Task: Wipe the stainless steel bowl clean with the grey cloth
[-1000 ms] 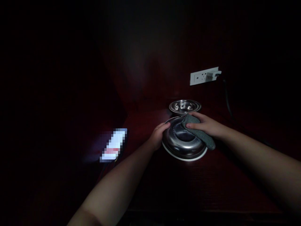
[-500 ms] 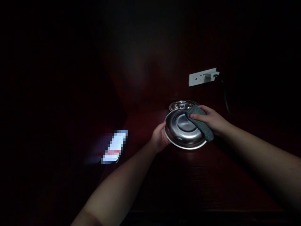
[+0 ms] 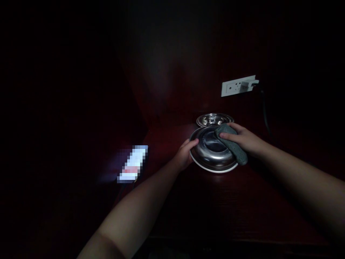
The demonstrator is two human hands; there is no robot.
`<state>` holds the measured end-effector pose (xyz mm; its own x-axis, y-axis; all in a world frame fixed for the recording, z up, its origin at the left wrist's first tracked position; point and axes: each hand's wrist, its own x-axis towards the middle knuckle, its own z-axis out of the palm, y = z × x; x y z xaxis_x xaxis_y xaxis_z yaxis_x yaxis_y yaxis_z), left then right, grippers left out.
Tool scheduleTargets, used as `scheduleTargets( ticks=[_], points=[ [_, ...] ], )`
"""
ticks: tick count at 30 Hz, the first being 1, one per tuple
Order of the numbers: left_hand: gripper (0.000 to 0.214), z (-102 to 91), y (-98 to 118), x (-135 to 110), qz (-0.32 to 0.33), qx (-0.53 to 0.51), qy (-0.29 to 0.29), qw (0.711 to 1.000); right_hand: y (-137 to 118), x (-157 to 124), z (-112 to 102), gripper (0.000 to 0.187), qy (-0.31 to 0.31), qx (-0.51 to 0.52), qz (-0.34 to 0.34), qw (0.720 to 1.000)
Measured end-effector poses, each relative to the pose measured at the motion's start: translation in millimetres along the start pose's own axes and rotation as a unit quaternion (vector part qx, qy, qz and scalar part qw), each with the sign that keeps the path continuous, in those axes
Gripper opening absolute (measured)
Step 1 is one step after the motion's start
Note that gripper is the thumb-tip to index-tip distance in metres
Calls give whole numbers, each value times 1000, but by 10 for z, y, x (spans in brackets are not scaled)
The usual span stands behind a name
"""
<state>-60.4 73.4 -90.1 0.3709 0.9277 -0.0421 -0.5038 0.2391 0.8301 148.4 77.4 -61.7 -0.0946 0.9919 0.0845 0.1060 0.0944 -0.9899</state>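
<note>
A shiny steel bowl point(image 3: 215, 156) is tilted with its underside toward me, above the dark red table. My left hand point(image 3: 185, 155) grips its left rim, the thumb lying over the outer wall and the other fingers mostly hidden behind. In my right hand point(image 3: 239, 138) is a grey-green cloth point(image 3: 231, 143), pressed against the bowl's right side. Behind the bowl, more steel dishes point(image 3: 212, 118), seemingly nested, rest on the table, partly covered by the bowl and my right hand.
A lit phone-like screen point(image 3: 133, 163), blurred out, is at the left. On the back wall sits a white socket panel point(image 3: 231, 88) with a plug in it, and a dark cable point(image 3: 265, 111) hangs down toward the table. The surroundings are very dark.
My left thumb has moved from the bowl's edge onto its outer wall. The cloth stays on the bowl's right side. The view has shifted slightly.
</note>
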Motion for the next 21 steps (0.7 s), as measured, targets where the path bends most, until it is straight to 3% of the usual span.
scheduleTargets(
  ticks=[21],
  points=[
    [27,5,-6,19,-3,-2,-5,1000,-25,-16,-22,45,-26,-30,6,999]
  ],
)
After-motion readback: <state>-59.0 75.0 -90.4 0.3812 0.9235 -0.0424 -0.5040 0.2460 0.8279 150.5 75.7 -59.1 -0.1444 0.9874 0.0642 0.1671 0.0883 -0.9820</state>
